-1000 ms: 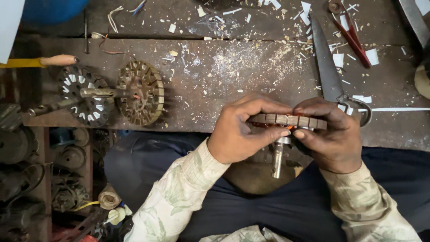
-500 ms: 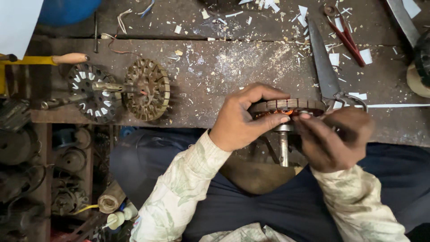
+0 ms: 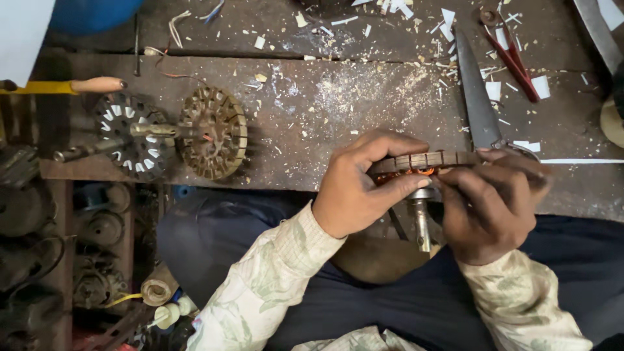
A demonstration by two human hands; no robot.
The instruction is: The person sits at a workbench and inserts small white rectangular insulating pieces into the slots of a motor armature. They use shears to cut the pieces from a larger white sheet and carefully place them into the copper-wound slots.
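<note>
Both hands hold a round slotted metal motor core (image 3: 426,159) with copper windings and a steel shaft (image 3: 421,221) pointing toward my lap, at the near edge of the wooden bench (image 3: 325,117). My left hand (image 3: 361,185) grips its left rim, thumb underneath, fingers over the top. My right hand (image 3: 497,205) grips the right side and covers part of the underside.
Two other slotted motor cores (image 3: 214,133) (image 3: 130,133) lie on a shaft at the bench's left. A yellow tool with a wooden handle (image 3: 71,86) lies above them. Large scissors (image 3: 478,104) and red-handled pliers (image 3: 510,52) lie among paper scraps. Motor parts fill the floor at left.
The core has tilted so its rim faces up, and my right hand has shifted lower along its right side. The view has moved slightly.
</note>
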